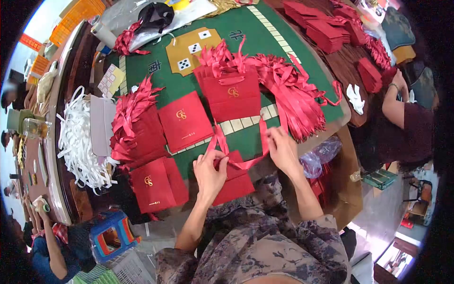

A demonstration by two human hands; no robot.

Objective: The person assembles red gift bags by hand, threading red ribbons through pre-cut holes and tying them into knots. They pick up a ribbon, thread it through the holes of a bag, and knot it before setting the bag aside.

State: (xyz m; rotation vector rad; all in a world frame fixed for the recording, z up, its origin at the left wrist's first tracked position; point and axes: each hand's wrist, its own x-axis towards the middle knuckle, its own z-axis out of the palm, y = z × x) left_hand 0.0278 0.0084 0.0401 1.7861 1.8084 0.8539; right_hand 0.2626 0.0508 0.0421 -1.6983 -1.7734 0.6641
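A red ribbon [249, 163] hangs in a loop between my two hands, in front of a small red bag [235, 183] near the table's edge. My left hand [211, 171] pinches the ribbon at its left side. On the right, my right hand [282, 147] has its fingers closed on the ribbon's other side. Beyond them lies a stack of red bags with gold letters [231, 97], topped with ribbon loops. Flat red bags [186, 120] lie left of that stack, and another red bag [158, 184] sits at the lower left.
Red ribbons [295, 102] are heaped at the right, white ribbons [80, 142] at the left. More red bags [321, 28] lie on the brown table at the upper right. A person's arm [396, 102] is at the right, another person [52, 246] at the lower left, beside a blue stool [113, 236].
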